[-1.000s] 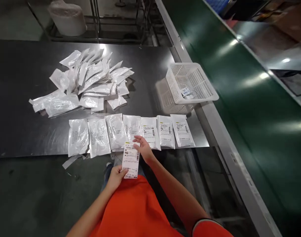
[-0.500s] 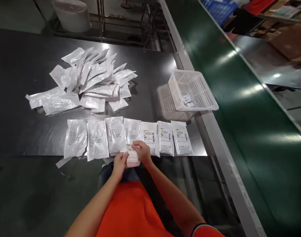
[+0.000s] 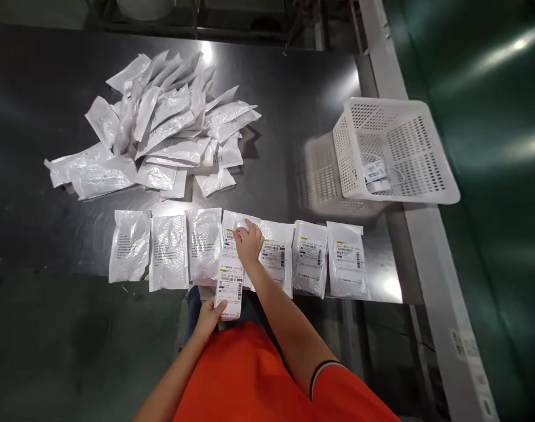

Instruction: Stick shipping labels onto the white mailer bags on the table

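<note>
A row of white plastic pouches (image 3: 170, 249) lies along the near edge of a dark metal table (image 3: 289, 111). The right ones carry barcode labels. My right hand (image 3: 248, 241) presses a white barcode label (image 3: 232, 258) flat onto the middle pouch, fingers spread on it. My left hand (image 3: 210, 316) is closed on the lower end of a strip of labels (image 3: 229, 298) that hangs off the table edge, in front of my orange shirt.
A loose heap of white pouches (image 3: 162, 129) covers the table's back left. A white perforated basket (image 3: 390, 149) with a few small items stands at the right edge. A green conveyor belt (image 3: 491, 117) runs along the right.
My right hand has moved from the label strip up onto the middle pouch, laying a label there. My left hand has dropped lower with the strip. The camera has tilted down.
</note>
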Demonstrator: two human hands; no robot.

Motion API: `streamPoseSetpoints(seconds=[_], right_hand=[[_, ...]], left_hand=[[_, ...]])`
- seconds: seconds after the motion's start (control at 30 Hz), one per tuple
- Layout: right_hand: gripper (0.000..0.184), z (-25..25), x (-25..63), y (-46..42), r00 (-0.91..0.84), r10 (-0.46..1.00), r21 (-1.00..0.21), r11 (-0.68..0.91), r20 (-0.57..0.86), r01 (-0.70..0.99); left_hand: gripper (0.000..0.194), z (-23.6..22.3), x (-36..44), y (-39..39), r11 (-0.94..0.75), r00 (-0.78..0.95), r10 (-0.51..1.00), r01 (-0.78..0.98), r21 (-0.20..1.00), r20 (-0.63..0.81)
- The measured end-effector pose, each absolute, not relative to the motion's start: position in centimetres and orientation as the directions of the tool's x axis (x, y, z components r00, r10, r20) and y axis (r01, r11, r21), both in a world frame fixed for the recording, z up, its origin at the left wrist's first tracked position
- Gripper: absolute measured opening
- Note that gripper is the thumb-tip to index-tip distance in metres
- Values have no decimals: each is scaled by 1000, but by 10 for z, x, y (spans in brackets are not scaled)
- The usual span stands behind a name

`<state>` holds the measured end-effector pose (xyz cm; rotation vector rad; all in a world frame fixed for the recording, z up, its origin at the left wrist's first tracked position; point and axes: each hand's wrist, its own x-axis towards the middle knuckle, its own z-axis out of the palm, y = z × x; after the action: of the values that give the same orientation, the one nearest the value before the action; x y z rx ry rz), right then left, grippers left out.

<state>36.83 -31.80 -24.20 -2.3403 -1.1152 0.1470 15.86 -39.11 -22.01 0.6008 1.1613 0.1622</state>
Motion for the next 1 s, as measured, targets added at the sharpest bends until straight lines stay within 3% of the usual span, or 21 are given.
streamPoseSetpoints(seconds=[0.13, 0.3, 0.4, 0.53, 0.67, 0.77, 0.9, 1.0], right_hand=[[28, -241, 392, -316, 639, 761, -469, -526, 112, 709], [28, -226, 410, -309, 589, 808, -373, -553, -20, 745], [41, -223, 383, -313, 530, 848, -310, -510, -23, 802], [62, -231, 350, -316, 405, 899, -278, -436, -164, 856], [67, -237, 372, -300, 429, 884, -241, -464, -184, 852], [66, -239, 392, -296, 422, 896, -230, -443, -134, 867], [64, -245, 371, -318, 407, 912, -234, -406, -49, 883], [61, -250, 351, -334, 378, 924, -245, -382, -66, 891]], left_hand=[[64, -225, 165, -401, 803, 446, 412, 235, 548, -795], [69, -230, 168, -406, 728, 499, 419, 314, 609, -759], [69, -232, 159, -403, 681, 539, 393, 374, 630, -745], [66, -225, 127, -404, 598, 590, 336, 469, 650, -734], [46, -204, 98, -403, 475, 615, 331, 547, 689, -716], [30, -187, 97, -386, 366, 637, 421, 532, 763, -646], [22, -175, 117, -346, 91, 635, 664, 454, 886, -394], [25, -174, 127, -324, 115, 565, 740, 428, 897, -364]])
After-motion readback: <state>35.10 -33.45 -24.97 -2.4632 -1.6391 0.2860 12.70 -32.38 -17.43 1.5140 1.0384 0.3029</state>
